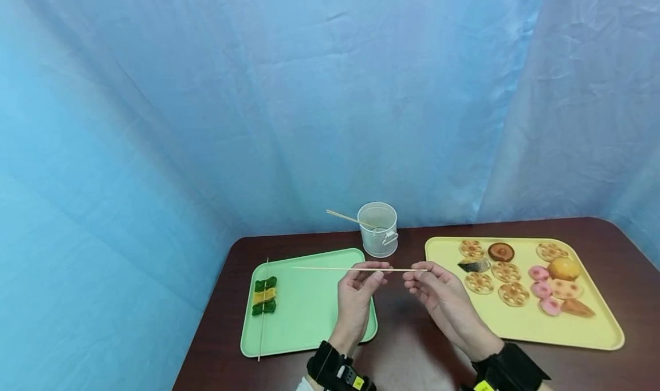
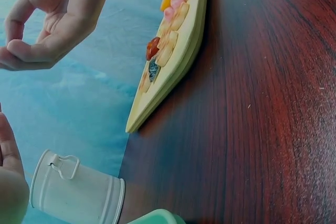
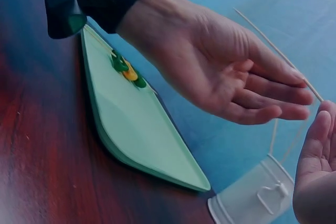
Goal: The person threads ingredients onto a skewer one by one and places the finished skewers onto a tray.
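Observation:
A thin wooden skewer (image 1: pixel 319 268) is held level above the table, between the bucket and the near edge. My left hand (image 1: pixel 356 296) pinches it between thumb and fingers near its middle. My right hand (image 1: pixel 446 302) pinches its right end. In the right wrist view the bare skewer (image 3: pixel 268 40) sticks out past the left hand (image 3: pixel 210 61). On the green tray (image 1: pixel 309 311) lies another skewer holding green and yellow pieces (image 1: pixel 264 296). The left wrist view shows the right hand (image 2: pixel 58 19) with its fingers curled; the skewer cannot be made out there.
Behind the hands stands a white metal bucket (image 1: pixel 378 236) with thin skewers (image 1: pixel 341 215) leaning out to the left. A yellow tray (image 1: pixel 515 328) on the right bears lotus-root-like slices (image 1: pixel 513 294), a brown mushroom cap (image 1: pixel 501 252), pink rings (image 1: pixel 541 289) and other pieces. Blue cloth (image 1: pixel 330 93) hangs behind the dark table.

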Motion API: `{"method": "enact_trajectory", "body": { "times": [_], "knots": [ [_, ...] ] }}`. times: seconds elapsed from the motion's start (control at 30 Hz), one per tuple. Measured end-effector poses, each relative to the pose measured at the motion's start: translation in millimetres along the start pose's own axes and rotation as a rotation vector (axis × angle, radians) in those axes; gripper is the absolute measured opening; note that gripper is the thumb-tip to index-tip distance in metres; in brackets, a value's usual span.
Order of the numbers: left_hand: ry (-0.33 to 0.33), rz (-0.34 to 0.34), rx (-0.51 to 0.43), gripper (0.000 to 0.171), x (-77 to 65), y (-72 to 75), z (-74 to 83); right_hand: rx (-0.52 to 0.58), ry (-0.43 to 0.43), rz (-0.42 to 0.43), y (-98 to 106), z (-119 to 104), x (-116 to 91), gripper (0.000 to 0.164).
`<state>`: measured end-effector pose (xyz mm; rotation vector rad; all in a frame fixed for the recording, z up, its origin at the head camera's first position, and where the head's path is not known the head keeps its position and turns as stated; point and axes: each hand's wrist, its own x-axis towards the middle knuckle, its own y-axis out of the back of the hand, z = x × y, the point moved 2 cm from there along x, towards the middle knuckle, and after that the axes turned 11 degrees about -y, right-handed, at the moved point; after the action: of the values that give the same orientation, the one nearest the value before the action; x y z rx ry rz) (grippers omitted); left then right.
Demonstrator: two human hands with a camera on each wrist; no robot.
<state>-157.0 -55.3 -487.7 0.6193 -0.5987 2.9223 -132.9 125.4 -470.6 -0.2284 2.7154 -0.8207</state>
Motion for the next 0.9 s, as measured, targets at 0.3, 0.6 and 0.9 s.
{"method": "enact_trajectory", "body": {
  "times": [0.3,0.6,0.9],
  "knots": [
    [-0.059,0.004,0.006,0.025,0.1,3.3,3.9,-0.093,-0.064,0.029,-1.3,7.3,2.9,0.013],
    [-0.152,-0.098,0.147,0.014,3.8,24.0,11.8,-0.399,0.015,0.143,23.1,-8.3,0.0,0.032],
    [-0.193,-0.299,0.413,0.01,5.5,35.5,20.6,-0.763,0.172,0.27,70.8,-46.4,-8.9,0.038]
  ]
}}
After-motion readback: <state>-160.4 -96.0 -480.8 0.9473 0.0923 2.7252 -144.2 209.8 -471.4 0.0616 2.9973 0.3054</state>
